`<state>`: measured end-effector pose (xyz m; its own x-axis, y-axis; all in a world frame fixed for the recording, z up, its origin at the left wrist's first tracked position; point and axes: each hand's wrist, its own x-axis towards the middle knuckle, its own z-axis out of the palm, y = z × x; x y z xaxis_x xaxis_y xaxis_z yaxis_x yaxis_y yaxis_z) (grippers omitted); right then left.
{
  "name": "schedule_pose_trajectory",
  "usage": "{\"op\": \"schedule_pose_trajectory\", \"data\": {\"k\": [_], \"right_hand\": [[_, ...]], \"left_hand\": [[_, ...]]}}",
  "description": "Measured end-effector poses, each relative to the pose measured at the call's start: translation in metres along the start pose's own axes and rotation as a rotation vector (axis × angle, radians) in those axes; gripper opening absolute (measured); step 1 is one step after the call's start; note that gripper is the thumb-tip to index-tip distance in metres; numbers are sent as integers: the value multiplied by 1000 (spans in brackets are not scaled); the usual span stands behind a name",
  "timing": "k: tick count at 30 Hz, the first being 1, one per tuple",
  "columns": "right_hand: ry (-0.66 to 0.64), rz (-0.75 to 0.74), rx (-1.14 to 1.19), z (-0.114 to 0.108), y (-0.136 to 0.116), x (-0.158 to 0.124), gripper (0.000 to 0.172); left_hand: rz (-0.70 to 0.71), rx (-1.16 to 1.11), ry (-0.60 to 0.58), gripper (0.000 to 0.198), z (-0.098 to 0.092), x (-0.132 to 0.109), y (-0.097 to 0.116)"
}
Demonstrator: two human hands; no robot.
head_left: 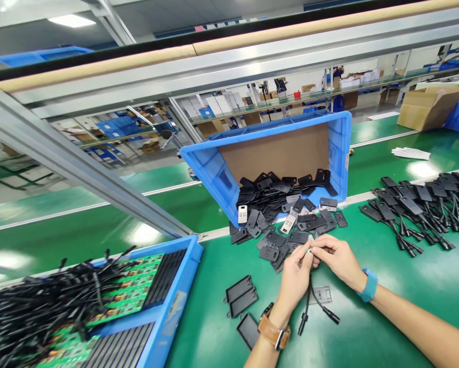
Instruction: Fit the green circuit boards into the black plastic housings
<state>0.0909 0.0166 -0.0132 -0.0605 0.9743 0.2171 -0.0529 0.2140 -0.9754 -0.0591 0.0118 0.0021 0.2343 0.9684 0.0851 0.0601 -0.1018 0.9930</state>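
- Before the tilted blue crate, the left hand and the right hand are together grasping one cabled part, its upper end mostly hiding.
- At the crate's mouth, flat covers are lying on the table.
- Left of the crate, a blue tray is holding green circuit boards.
- Right of the crate, black cabled pieces are lying.

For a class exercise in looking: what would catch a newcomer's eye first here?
Probably the big blue bin, tilted near the centre, with flat dark pieces strewn in and before it. In front, the left hand and right hand pinch a small, mostly hidden part trailing two dark cables. At lower left, a blue tray holds green circuit boards and tangled black wires.
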Motion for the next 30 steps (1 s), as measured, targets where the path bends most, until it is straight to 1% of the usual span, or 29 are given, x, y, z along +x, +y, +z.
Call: {"op": "schedule_pose_trajectory", "data": {"k": [3, 5, 8, 11, 15, 18, 21, 23, 26, 30], "right_hand": [[22, -56, -110, 2, 0, -2, 20], [30, -96, -182, 2, 0, -2, 20], [-12, -168, -289, 1, -3, -3, 19], [-50, -215, -373, -1, -5, -4, 18], [-37, -262, -478, -3, -6, -4, 16], [-13, -276, -510, -3, -7, -4, 16], [9, -268, -512, -3, -8, -4, 15], [10, -255, -494, -3, -9, -4, 14], [13, -235, -457, -4, -10, -4, 14], [-7, -241, -437, -6, -12, -2, 15]], "left_hand": [[-42, -4, 1, 47, 0, -1, -1], [-82, -75, -7, 48, -1, -1, -2], [-160, -259, -27, 46, 0, 0, -2], [-249, -463, -41, 39, 1, -1, 0], [-343, -685, -64, 26, 1, -1, 1], [-367, -687, -114, 26, -3, -1, 4], [-328, -590, -238, 31, -8, 0, 7], [-303, -519, -290, 34, -11, 0, 7], [-316, -514, -295, 36, -13, -1, 7], [-345, -654, -309, 38, -13, -1, 10]]}}
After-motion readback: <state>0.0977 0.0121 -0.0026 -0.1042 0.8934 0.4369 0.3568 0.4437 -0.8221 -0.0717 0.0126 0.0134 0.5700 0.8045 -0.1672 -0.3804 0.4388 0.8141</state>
